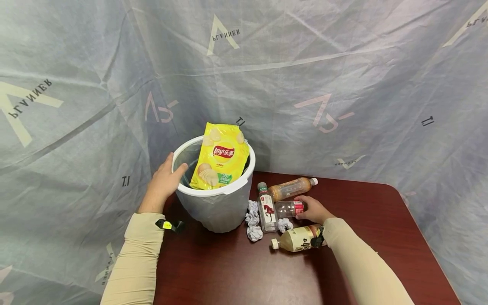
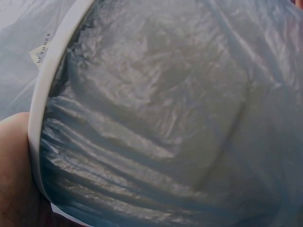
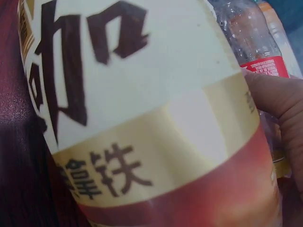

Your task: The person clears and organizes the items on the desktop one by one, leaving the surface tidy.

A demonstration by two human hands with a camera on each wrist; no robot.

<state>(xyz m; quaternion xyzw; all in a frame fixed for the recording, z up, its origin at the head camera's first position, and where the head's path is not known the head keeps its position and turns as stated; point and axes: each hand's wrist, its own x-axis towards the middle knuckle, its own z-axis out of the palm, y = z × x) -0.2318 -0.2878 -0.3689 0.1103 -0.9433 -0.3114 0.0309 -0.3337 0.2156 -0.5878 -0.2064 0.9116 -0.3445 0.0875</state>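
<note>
My left hand grips the white rim of a trash bin lined with a thin plastic bag. A yellow Lay's chip bag sticks up out of the bin, leaning on its far side. To the right, my right hand holds the red-labelled end of a clear plastic bottle lying on the table. In the right wrist view, a coffee-latte bottle fills the front, with the thumb against the red label behind it.
A bottle with a red horse label and a brown-tinted bottle lie around the clear one. The coffee bottle lies nearer, under the right wrist. Several crumpled paper balls sit between bin and bottles. Grey sheeting hangs behind the dark red table.
</note>
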